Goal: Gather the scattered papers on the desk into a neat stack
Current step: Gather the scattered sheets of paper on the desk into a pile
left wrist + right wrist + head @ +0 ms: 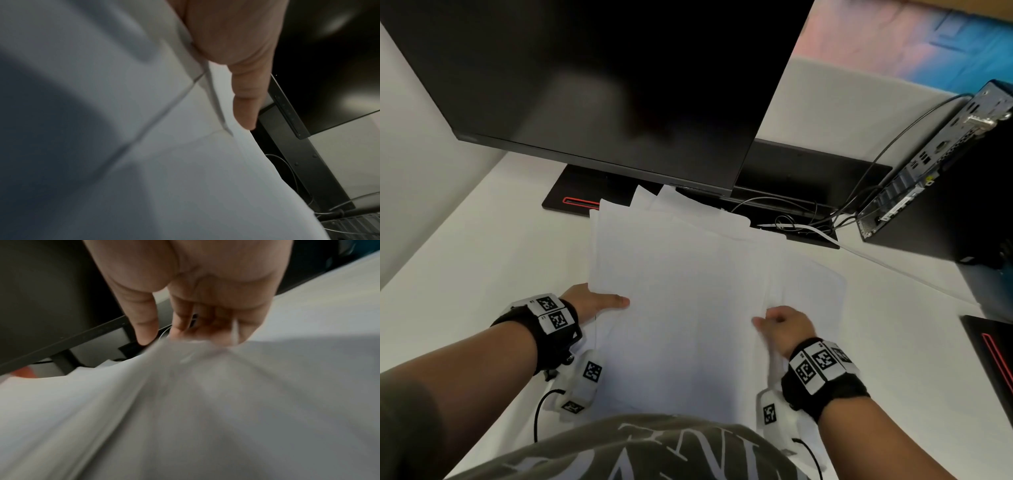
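Head view: a loose pile of white papers (681, 294) lies on the white desk (482, 246), in the middle, running from the person's body to the foot of a dark monitor (602, 78) at the far side. The sheets are fanned, with corners sticking out at the far end and the right edge. The left hand (594, 301) holds the pile's left edge, thumb on top and fingers hidden beneath. The right hand (784, 325) grips the right part of the pile, fingers curled into the sheets. Both wrists carry black bands with square coded markers. A black computer case (941, 181) stands at far right, with cables (808, 212) trailing to the monitor base (571, 195), which has a red outline mark. The shirt shows large pale letters at the near edge, not readable.

Left wrist view: the thumb (242, 97) of the left hand (230, 35) presses down on the edge of blurred paper; sheet edges show separately beneath it. The monitor's corner is at right.

Right wrist view: the right hand (195, 293) pinches bunched paper between curled fingers (180, 318); the thumb (141, 321) stands just clear at left. No legible writing in any view.
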The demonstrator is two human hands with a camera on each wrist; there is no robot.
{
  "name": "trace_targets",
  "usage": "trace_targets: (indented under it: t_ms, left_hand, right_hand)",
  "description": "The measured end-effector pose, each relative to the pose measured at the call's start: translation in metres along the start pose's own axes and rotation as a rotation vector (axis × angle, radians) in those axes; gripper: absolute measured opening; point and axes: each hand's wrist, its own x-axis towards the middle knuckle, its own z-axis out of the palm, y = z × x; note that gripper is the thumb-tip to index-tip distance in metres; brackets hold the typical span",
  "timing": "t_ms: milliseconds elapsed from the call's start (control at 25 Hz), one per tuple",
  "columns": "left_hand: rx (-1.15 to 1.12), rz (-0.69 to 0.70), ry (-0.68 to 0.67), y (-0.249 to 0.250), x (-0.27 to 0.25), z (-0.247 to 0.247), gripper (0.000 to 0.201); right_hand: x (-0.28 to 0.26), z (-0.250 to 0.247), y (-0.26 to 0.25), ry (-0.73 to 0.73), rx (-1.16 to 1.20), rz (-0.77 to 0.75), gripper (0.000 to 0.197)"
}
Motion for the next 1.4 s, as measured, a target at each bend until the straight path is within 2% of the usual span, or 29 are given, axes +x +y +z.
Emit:
trace_targets:
  t_ms: [80,160,200,280,400,560,640,720,840,920,1000,1040,1120,1200,1320,1400]
  left_hand:
    - [0.023,0.007,0.006,-0.001,0.001,0.000,0.055]
    - [0.025,0.013,-0.001,0.000,0.002,0.000,0.058]
    - [0.036,0.014,-0.006,0.000,0.002,-0.002,0.056]
    - [0.061,0.016,-0.012,-0.002,0.003,-0.001,0.053]
    - [0.033,0.018,-0.011,-0.002,0.002,-0.002,0.053]
    - [0.029,-0.005,0.003,-0.002,0.005,-0.003,0.055]
    - [0.064,-0.013,0.010,-0.005,0.008,-0.005,0.061]
    - [0.071,-0.002,0.015,-0.007,0.009,-0.005,0.059]
    - [0.051,0.016,0.014,-0.009,0.011,-0.004,0.054]
    - [0.045,0.011,0.009,-0.007,0.010,-0.004,0.057]
    - [0.036,0.011,-0.010,-0.007,0.010,-0.005,0.061]
    - [0.032,0.011,-0.015,-0.006,0.010,-0.005,0.062]
    - [0.036,0.015,-0.023,-0.006,0.009,-0.005,0.061]
    - [0.028,0.028,-0.034,-0.007,0.008,-0.005,0.058]
    - [0.075,0.045,-0.040,-0.008,0.005,-0.007,0.054]
    - [0.096,0.048,-0.036,-0.009,0.004,-0.007,0.056]
  right_hand:
    - [0.008,-0.016,0.008,0.126,0.015,0.078,0.038]
    - [0.013,-0.018,0.016,0.102,0.049,0.153,0.039]
    - [0.015,-0.013,0.018,0.057,0.048,0.155,0.030]
    - [0.015,-0.006,0.025,-0.014,-0.070,0.107,0.007]
    - [0.017,-0.005,0.026,-0.053,-0.137,0.044,0.018]
    - [0.012,0.004,0.012,-0.057,-0.164,-0.016,0.021]
    - [0.011,0.006,0.009,-0.062,-0.127,-0.022,0.017]
    - [0.014,-0.003,0.011,0.010,-0.081,0.017,0.006]
    - [0.015,-0.024,0.023,0.208,-0.245,0.222,0.051]
    - [0.010,-0.036,0.029,0.271,-0.145,0.347,0.071]
    - [0.013,-0.046,0.034,0.260,0.018,0.385,0.077]
    - [0.015,-0.050,0.038,0.205,0.007,0.387,0.073]
    - [0.015,-0.055,0.040,0.079,-0.130,0.345,0.047]
    - [0.016,-0.055,0.047,0.057,-0.150,0.295,0.030]
    - [0.019,-0.055,0.059,0.072,-0.089,0.224,0.036]
    - [0.019,-0.067,0.063,0.145,-0.053,0.195,0.035]
